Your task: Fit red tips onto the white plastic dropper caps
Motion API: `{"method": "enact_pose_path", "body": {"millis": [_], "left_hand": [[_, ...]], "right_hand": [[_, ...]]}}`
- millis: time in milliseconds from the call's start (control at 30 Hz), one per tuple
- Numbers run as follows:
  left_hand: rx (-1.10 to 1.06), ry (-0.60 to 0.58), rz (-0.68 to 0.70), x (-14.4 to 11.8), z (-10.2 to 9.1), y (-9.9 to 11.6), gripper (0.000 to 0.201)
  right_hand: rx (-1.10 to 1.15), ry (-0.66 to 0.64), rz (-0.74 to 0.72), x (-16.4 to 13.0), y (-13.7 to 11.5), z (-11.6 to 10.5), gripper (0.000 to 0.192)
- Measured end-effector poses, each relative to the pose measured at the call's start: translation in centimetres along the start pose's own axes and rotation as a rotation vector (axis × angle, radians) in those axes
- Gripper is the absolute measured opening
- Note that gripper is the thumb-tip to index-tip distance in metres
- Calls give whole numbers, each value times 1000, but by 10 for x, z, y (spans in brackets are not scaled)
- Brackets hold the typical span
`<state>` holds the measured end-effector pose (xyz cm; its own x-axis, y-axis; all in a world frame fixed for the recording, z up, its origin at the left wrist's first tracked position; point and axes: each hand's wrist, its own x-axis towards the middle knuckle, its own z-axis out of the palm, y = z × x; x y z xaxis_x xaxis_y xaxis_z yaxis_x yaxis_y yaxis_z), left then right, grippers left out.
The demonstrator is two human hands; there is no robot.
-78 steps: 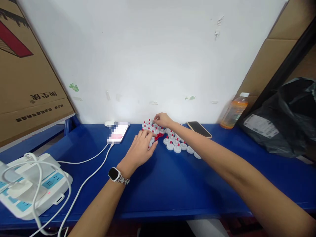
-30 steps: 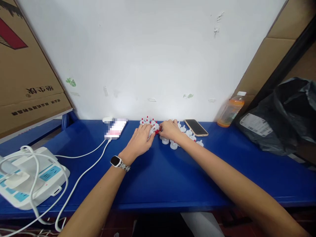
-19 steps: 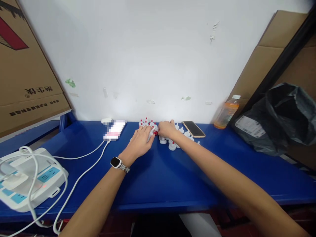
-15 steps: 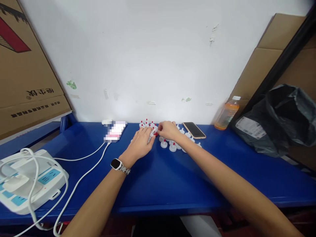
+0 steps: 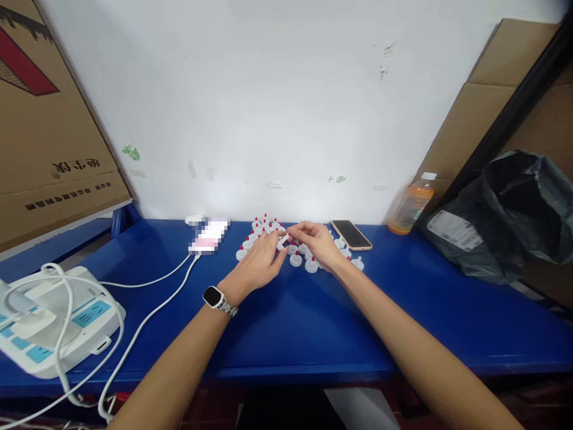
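A white wall [image 5: 268,107] backs the blue table [image 5: 290,334]; left hand [image 5: 261,261] grips a white cap [image 5: 281,243]; right hand [image 5: 319,243] pinches at its nozzle [image 5: 285,237].

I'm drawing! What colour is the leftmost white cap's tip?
The tip is red, clearest in the head view.

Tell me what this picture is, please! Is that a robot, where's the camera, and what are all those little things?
No robot here: those are a person's two bare hands. The camera is worn on the person's head, looking forward and down.

On the blue table sits a crowd of small white caps with pointy spouts, many with red tips. Nearby are a dark-screened phone and an orange-tinted bottle; at the left is a power strip.

The left hand holds one white cap. The right hand has its fingertips pinched by that cap's spout; anything between them is too small to see.
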<state>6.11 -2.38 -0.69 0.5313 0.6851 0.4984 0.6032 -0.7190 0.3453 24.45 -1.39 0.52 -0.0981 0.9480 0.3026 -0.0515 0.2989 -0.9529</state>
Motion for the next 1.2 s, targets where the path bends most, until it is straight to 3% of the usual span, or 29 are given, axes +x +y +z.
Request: {"method": "enact_pose_path", "body": {"millis": [400, 733, 900, 1000, 1100, 1200], "left_hand": [[-34, -35, 14, -1, -6, 6, 42], [-152, -18, 24, -1, -4, 7, 42], [-200, -10, 68, 2, 1, -2, 45], [-125, 69, -6, 7, 2, -6, 58], [-3, 147, -109, 9, -1, -9, 70], [85, 115, -124, 8, -6, -12, 52]], "right_hand": [[61, -114, 76, 0, 1, -12, 36], [37, -8, -32, -6, -6, 8, 41], [-13, -99, -67, -3, -13, 12, 40], [-121, -103, -162, 13, -15, 4, 34], [-370, 65, -267, 45, -8, -11, 24], [-701, 197, -231, 81, 8, -25, 8]]}}
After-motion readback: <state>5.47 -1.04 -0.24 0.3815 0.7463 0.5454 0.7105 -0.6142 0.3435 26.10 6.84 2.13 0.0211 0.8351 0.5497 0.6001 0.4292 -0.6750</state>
